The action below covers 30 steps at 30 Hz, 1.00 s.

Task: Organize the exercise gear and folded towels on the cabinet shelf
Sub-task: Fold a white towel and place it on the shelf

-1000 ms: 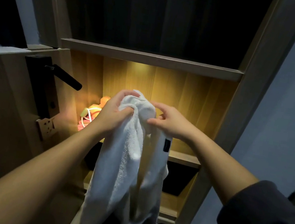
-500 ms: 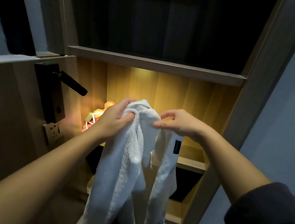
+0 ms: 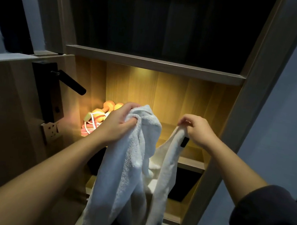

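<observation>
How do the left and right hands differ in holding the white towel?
The left hand grips a thick bunch of the white towel in its fist; the right hand pinches a thin edge near the black tag. The left hand is in front of the orange dumbbells; the right hand is not. Both hold the same towel at similar height.

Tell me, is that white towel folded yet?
Not folded. The white towel hangs loose in two long drapes. The left hand grips one bunched part and the right hand pinches another edge, held apart.

right hand (image 3: 199, 132) drawn rightward, towel (image 3: 136, 167) spread
</observation>
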Each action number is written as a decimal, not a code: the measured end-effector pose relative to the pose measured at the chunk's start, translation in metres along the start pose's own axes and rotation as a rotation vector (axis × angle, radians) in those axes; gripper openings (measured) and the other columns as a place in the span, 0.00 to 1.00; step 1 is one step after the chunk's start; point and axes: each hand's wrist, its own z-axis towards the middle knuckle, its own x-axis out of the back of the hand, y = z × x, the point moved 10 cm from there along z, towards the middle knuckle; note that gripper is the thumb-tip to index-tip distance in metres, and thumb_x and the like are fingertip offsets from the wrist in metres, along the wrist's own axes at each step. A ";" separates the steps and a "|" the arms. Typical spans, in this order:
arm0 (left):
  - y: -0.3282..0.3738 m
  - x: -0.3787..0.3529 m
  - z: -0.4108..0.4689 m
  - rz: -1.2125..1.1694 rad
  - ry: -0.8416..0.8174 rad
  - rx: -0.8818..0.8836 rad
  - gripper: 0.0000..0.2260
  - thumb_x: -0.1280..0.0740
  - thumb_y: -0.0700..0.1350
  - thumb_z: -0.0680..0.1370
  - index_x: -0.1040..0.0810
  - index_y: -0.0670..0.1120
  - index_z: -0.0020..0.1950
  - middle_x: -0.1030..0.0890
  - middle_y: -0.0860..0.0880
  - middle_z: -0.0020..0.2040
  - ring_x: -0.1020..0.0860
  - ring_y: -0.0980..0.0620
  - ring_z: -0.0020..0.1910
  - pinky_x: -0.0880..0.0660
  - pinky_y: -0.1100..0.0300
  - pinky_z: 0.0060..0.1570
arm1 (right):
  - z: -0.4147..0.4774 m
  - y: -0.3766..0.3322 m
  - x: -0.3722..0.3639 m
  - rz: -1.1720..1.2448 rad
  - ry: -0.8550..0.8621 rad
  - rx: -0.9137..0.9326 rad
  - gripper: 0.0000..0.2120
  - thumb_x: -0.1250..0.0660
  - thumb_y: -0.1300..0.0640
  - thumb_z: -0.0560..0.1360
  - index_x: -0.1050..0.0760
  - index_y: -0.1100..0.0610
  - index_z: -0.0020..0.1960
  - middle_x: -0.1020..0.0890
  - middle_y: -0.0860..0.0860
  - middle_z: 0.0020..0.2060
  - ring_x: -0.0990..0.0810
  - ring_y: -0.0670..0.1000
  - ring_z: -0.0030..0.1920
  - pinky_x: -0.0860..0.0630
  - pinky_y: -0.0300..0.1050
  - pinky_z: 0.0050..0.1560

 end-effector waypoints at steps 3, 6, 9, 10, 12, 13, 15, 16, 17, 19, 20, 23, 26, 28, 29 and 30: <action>0.003 -0.002 0.001 -0.009 -0.013 -0.022 0.15 0.39 0.46 0.75 0.26 0.51 0.62 0.22 0.60 0.53 0.24 0.63 0.52 0.28 0.66 0.53 | -0.002 0.000 0.013 0.401 0.196 -0.043 0.17 0.45 0.67 0.80 0.22 0.53 0.43 0.22 0.45 0.44 0.25 0.44 0.49 0.27 0.46 0.54; -0.001 -0.002 0.003 -0.056 -0.011 -0.014 0.14 0.38 0.42 0.78 0.26 0.51 0.62 0.22 0.61 0.53 0.24 0.64 0.52 0.28 0.65 0.53 | 0.001 -0.033 0.008 0.482 0.139 0.043 0.10 0.40 0.58 0.81 0.20 0.52 0.51 0.20 0.42 0.49 0.23 0.41 0.54 0.28 0.36 0.54; 0.000 -0.010 0.005 -0.088 -0.052 -0.037 0.15 0.40 0.34 0.80 0.27 0.51 0.62 0.21 0.65 0.52 0.24 0.68 0.53 0.29 0.70 0.52 | 0.002 -0.071 -0.022 0.332 -0.169 0.150 0.10 0.31 0.48 0.77 0.20 0.49 0.56 0.17 0.50 0.50 0.20 0.44 0.50 0.26 0.36 0.49; -0.001 -0.012 0.005 -0.092 -0.066 -0.039 0.16 0.40 0.34 0.81 0.27 0.53 0.61 0.21 0.67 0.52 0.24 0.68 0.53 0.29 0.71 0.52 | 0.002 -0.077 -0.029 0.257 -0.233 0.160 0.08 0.30 0.49 0.76 0.19 0.49 0.52 0.17 0.53 0.46 0.21 0.46 0.45 0.27 0.39 0.45; -0.004 -0.013 0.004 -0.092 -0.075 -0.040 0.16 0.41 0.35 0.82 0.26 0.55 0.61 0.21 0.67 0.53 0.24 0.67 0.55 0.29 0.71 0.54 | 0.001 -0.087 -0.034 0.212 -0.266 0.190 0.05 0.30 0.52 0.76 0.20 0.51 0.43 0.22 0.51 0.36 0.27 0.44 0.36 0.32 0.40 0.38; -0.006 -0.012 0.004 -0.078 -0.074 -0.045 0.16 0.41 0.36 0.82 0.26 0.54 0.63 0.21 0.65 0.55 0.25 0.66 0.57 0.29 0.70 0.56 | 0.003 -0.088 -0.033 0.210 -0.235 0.199 0.08 0.31 0.54 0.77 0.22 0.52 0.40 0.24 0.49 0.34 0.30 0.43 0.34 0.34 0.39 0.36; -0.008 -0.010 0.004 0.007 -0.065 -0.064 0.15 0.42 0.39 0.83 0.25 0.51 0.66 0.21 0.60 0.58 0.24 0.63 0.58 0.30 0.70 0.55 | 0.008 -0.088 -0.029 0.174 -0.122 0.200 0.10 0.32 0.54 0.77 0.25 0.56 0.39 0.26 0.48 0.33 0.31 0.44 0.33 0.35 0.41 0.35; -0.008 -0.009 0.005 0.073 -0.040 -0.072 0.14 0.42 0.40 0.83 0.25 0.50 0.66 0.20 0.56 0.56 0.23 0.60 0.56 0.30 0.70 0.52 | 0.010 -0.087 -0.027 0.153 -0.064 0.196 0.11 0.33 0.54 0.77 0.25 0.57 0.39 0.26 0.50 0.33 0.31 0.46 0.33 0.35 0.43 0.35; -0.011 -0.005 0.005 0.137 0.016 -0.070 0.13 0.43 0.41 0.83 0.24 0.48 0.65 0.19 0.53 0.53 0.22 0.56 0.52 0.31 0.68 0.46 | 0.011 -0.085 -0.024 0.136 -0.002 0.181 0.11 0.34 0.54 0.77 0.25 0.59 0.38 0.26 0.51 0.33 0.31 0.47 0.33 0.34 0.44 0.35; -0.021 0.018 0.005 0.213 0.198 -0.018 0.10 0.43 0.40 0.83 0.22 0.45 0.58 0.19 0.48 0.46 0.22 0.48 0.45 0.34 0.61 0.40 | 0.016 -0.070 -0.006 0.109 0.153 0.109 0.12 0.36 0.54 0.77 0.25 0.62 0.38 0.24 0.54 0.33 0.29 0.50 0.35 0.33 0.45 0.36; -0.029 0.032 0.005 0.235 0.277 0.030 0.10 0.43 0.41 0.83 0.23 0.44 0.56 0.20 0.47 0.44 0.23 0.46 0.43 0.34 0.57 0.39 | 0.017 -0.057 0.008 0.100 0.236 0.057 0.13 0.36 0.54 0.77 0.24 0.62 0.39 0.24 0.54 0.34 0.29 0.51 0.36 0.33 0.46 0.37; -0.043 0.061 0.003 0.362 0.365 0.112 0.11 0.44 0.45 0.83 0.24 0.44 0.50 0.22 0.46 0.39 0.24 0.43 0.39 0.29 0.50 0.38 | 0.016 -0.018 0.036 0.090 0.329 -0.070 0.11 0.38 0.51 0.78 0.25 0.55 0.40 0.23 0.49 0.35 0.26 0.50 0.38 0.32 0.42 0.36; -0.037 0.070 0.006 0.357 0.414 0.116 0.10 0.43 0.45 0.82 0.25 0.44 0.46 0.23 0.47 0.37 0.25 0.44 0.39 0.30 0.51 0.36 | 0.017 -0.008 0.036 -0.027 0.314 -0.076 0.09 0.39 0.48 0.79 0.25 0.50 0.44 0.23 0.45 0.38 0.25 0.46 0.39 0.30 0.40 0.36; -0.034 0.072 0.010 0.285 0.426 0.134 0.10 0.43 0.46 0.82 0.26 0.44 0.45 0.23 0.48 0.38 0.25 0.46 0.40 0.27 0.50 0.38 | 0.016 -0.007 0.036 -0.066 0.343 -0.087 0.09 0.40 0.46 0.80 0.26 0.49 0.45 0.24 0.44 0.37 0.24 0.46 0.39 0.30 0.39 0.35; -0.034 0.073 0.012 0.264 0.419 0.141 0.11 0.42 0.46 0.82 0.25 0.44 0.45 0.23 0.47 0.39 0.24 0.47 0.41 0.26 0.49 0.39 | 0.015 -0.007 0.038 -0.092 0.358 -0.090 0.10 0.41 0.46 0.80 0.26 0.48 0.45 0.24 0.44 0.37 0.24 0.46 0.38 0.31 0.39 0.35; -0.033 0.074 0.013 0.254 0.411 0.140 0.11 0.42 0.47 0.82 0.25 0.45 0.45 0.23 0.47 0.40 0.24 0.47 0.42 0.26 0.50 0.39 | 0.014 -0.007 0.040 -0.124 0.369 -0.090 0.11 0.41 0.46 0.81 0.27 0.48 0.44 0.24 0.44 0.36 0.24 0.47 0.38 0.32 0.39 0.34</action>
